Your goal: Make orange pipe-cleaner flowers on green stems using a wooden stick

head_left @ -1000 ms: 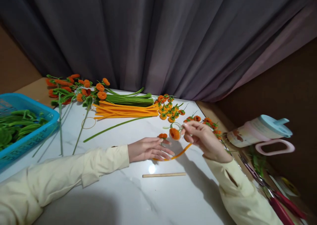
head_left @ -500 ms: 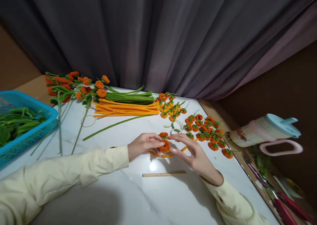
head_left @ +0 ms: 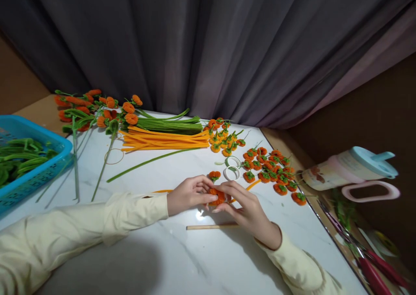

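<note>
"When the right hand (head_left: 251, 208) closed in from beside the fuzzy orange piece (head_left: 217, 195), what changed?"

"Support came from both sides. Half a second earlier the left hand (head_left: 186, 195) had held it while the right hand's fingers were spread next to it. At this moment each grip was clamped on the piece, which sat between the hands, just above the desk (head_left: 182, 256)."

"What did that mean for the work?"

"I judged it a shaping or adjusting step: one side could be steadied while the other was pressed. Squeezing too hard might have flattened the soft coil, I thought. The fingers hid much of it, so I couldn't tell its exact form."

"And what lay around it?"

"A small orange bloom (head_left: 213, 174) rested just beyond the fingertips. An orange strip (head_left: 253, 185) showed to either side of the hands and passed behind them. A wooden stick (head_left: 208, 227) lay on the nearer side, and two pale rings (head_left: 232, 173) lay farther back."

"Anything to the right?"

"A cluster of orange blooms with green tops (head_left: 264, 176) lay there, apart from the held piece."
</note>
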Available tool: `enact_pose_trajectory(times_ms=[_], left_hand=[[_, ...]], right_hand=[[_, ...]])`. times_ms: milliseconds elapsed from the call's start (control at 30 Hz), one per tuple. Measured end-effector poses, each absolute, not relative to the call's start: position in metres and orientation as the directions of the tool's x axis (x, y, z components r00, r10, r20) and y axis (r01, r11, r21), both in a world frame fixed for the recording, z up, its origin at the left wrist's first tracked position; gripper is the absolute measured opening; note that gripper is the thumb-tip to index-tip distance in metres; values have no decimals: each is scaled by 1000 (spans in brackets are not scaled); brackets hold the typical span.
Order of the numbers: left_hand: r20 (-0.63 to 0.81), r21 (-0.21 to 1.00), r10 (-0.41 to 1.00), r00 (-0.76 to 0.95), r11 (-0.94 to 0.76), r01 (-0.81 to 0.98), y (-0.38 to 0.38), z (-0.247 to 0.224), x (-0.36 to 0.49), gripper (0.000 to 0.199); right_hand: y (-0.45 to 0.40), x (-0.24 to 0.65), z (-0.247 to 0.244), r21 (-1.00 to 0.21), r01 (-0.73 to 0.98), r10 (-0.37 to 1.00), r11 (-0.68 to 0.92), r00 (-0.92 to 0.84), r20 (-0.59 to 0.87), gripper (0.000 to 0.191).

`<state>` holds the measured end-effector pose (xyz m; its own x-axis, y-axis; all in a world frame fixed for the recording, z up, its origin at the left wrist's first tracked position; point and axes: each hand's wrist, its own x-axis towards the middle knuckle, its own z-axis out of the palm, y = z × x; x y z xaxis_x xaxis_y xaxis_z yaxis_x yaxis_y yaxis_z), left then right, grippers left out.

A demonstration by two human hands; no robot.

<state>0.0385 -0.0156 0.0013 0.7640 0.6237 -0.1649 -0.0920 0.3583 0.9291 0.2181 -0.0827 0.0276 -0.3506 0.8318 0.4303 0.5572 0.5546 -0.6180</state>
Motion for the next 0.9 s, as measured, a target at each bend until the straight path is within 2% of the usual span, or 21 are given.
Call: enact_pose_trajectory(times_ms=[233,433,600,900], left_hand=[[-181,910,574,799,406,-86,-16,4,38,41],[-182,903,544,819,423,-80,-14,4,37,40],[-183,899,607,773,422,-119,-15,7,39,45],[-87,948,728,679,270,-167,-17,0,39,40]], right_hand=[[-83,219,30,-618,524,810,587,-369,457,14],[-83,219,31,-610,507,792,609,-361,492,9],[-84,218,25,-543,584,773,603,-260,579,19],[-82,220,20,-543,584,782,604,-300,547,39]])
